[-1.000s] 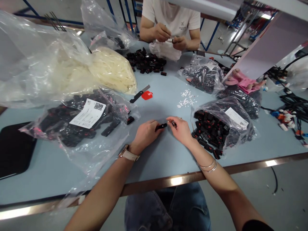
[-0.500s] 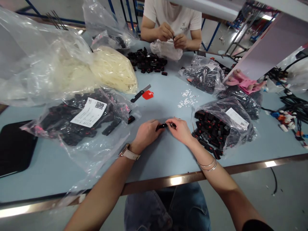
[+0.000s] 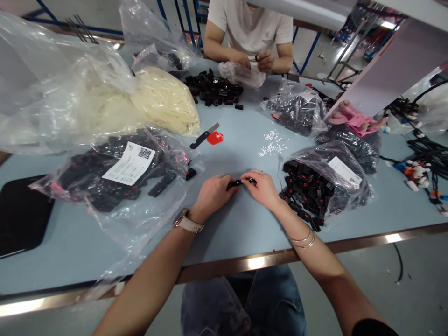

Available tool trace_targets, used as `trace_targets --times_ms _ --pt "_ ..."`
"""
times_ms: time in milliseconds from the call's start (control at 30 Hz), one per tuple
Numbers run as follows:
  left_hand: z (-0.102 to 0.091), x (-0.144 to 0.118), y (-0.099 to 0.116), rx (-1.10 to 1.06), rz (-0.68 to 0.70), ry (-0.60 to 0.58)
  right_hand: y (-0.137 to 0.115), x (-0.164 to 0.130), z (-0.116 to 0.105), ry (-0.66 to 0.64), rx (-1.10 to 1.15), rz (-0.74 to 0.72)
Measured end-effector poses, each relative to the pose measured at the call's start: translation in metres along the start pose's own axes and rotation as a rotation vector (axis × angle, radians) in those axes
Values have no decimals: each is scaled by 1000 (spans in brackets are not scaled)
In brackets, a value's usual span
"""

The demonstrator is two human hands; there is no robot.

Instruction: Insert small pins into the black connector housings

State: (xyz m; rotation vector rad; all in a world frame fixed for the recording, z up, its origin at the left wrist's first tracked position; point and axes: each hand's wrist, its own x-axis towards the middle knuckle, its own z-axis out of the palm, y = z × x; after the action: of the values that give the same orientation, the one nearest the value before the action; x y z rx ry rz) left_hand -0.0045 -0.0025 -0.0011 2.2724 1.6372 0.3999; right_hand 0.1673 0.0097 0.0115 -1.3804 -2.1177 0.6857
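Observation:
My left hand (image 3: 214,190) is closed around a small black plastic connector housing (image 3: 235,184), which sticks out to the right between thumb and fingers. Pinched at the connector's right end is my right hand (image 3: 262,187). A small dark object (image 3: 251,181) shows among its fingers, too hidden to name. Both hands are just above the table, close together. Right of them, black connector housings with red parts (image 3: 308,189) spill from an open clear bag (image 3: 357,179). Beyond the hands lie tiny white pieces (image 3: 272,144), a black-handled knife (image 3: 201,139) and a red piece (image 3: 214,137).
At left are a labelled bag of black connectors (image 3: 105,163), a bag of cream-coloured strips (image 3: 164,100) and a black tablet-like slab (image 3: 23,214). Across the table, a co-worker (image 3: 250,32) sits behind a black connector pile (image 3: 213,88). A metal edge (image 3: 257,262) borders the table's front.
My right fingers have shifted slightly at the connector's end; my left hand holds still. The co-worker's hands have moved apart, one lowering to the clear bag in front.

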Motion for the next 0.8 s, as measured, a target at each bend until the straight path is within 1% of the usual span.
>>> trace_targets --times_ms 233,533,800 --pt "2 0 -1 4 7 14 1 -1 2 -9 -7 -6" --pt "1 0 0 2 -1 10 1 -1 6 -20 -77 19" --pt "1 -1 1 20 -17 5 3 -8 1 -97 -282 -88"
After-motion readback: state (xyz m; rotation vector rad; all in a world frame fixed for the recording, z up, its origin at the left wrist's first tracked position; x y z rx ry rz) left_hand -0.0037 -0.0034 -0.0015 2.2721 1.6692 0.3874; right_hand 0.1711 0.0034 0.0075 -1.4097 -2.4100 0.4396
